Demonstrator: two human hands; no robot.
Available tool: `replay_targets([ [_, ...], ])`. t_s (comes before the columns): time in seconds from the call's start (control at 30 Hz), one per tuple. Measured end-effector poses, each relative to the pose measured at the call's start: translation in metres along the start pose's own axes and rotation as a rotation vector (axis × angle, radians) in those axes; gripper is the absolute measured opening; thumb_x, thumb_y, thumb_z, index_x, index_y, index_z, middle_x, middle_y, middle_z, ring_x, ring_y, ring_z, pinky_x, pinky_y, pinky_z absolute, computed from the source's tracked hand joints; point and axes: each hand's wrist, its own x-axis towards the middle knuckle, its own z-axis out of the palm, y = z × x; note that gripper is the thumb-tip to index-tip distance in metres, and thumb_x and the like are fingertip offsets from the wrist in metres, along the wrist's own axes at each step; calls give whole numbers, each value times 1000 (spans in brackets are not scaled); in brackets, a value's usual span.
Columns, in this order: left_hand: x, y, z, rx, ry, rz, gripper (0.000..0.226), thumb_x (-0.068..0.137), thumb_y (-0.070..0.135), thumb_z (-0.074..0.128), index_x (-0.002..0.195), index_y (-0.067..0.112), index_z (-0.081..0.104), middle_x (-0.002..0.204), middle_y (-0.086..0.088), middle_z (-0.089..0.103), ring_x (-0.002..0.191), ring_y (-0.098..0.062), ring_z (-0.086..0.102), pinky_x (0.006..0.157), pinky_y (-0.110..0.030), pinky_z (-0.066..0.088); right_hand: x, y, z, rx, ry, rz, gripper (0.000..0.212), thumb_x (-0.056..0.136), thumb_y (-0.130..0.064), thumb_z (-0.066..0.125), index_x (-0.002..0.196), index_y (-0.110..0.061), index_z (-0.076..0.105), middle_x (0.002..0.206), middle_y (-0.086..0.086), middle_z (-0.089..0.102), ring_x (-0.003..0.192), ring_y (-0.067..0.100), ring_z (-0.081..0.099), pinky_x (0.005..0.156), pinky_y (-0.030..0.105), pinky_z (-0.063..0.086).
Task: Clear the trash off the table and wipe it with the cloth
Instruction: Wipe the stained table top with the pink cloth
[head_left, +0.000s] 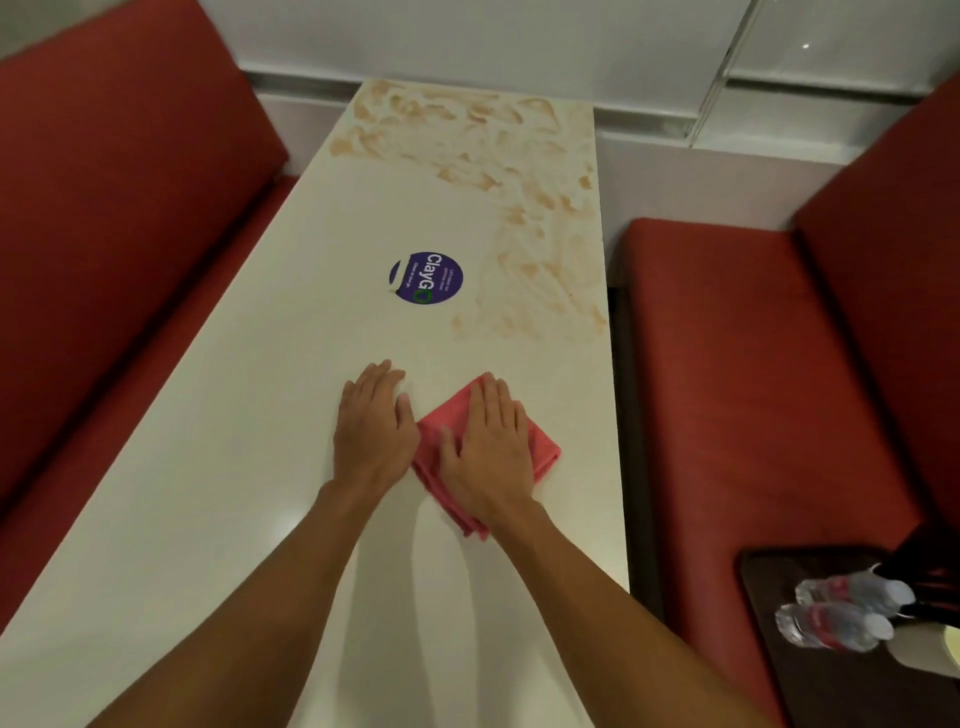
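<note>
A folded pink cloth (543, 452) lies on the white table (234, 441) near the middle. My right hand (491, 447) presses flat on top of it with straight fingers. My left hand (374, 421) rests flat on the bare tabletop just left of the cloth, its thumb side touching the cloth's edge. Orange-brown smears (524, 171) cover the far end and the right side of the table. A round purple sticker (427, 278) is stuck to the table beyond my hands.
Red bench seats flank the table, one on the left (114, 218) and one on the right (753, 374). A dark tray (810, 670) on the right bench holds two crushed plastic bottles (841, 613). A white wall (467, 36) closes the far end.
</note>
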Motion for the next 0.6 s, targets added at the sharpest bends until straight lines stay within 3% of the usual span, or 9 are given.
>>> replay_targets([
  [0.07,13,-13,1,2,-5,28,42,105,13,46,145,7,57,160,-11,46,155,-25,32,129,-49,21,-1,-7,13,-76,24,47,84,108,-61,18,166,-7,-6,176,8,-9,162,23,-11,130,42,-10],
  [0.23,38,-31,14,31,57,94,48,97,15,46,142,9,61,158,-10,50,152,-26,38,127,-51,25,4,-6,20,-145,16,69,91,104,-71,13,166,-10,-10,175,5,-14,161,19,-18,131,42,-9],
  [0.4,38,-37,17,10,101,106,51,94,3,49,142,10,62,158,-7,51,152,-22,38,128,-47,25,13,-7,22,-207,-15,58,84,106,-68,11,167,-14,-10,175,3,-17,160,17,-21,131,43,-8],
  [0.6,39,-33,18,7,123,51,50,95,8,52,143,18,63,160,-1,49,154,-14,34,130,-44,16,70,2,14,-268,-64,-66,80,106,-64,4,168,-13,-4,175,4,-13,161,17,-15,132,44,-3],
])
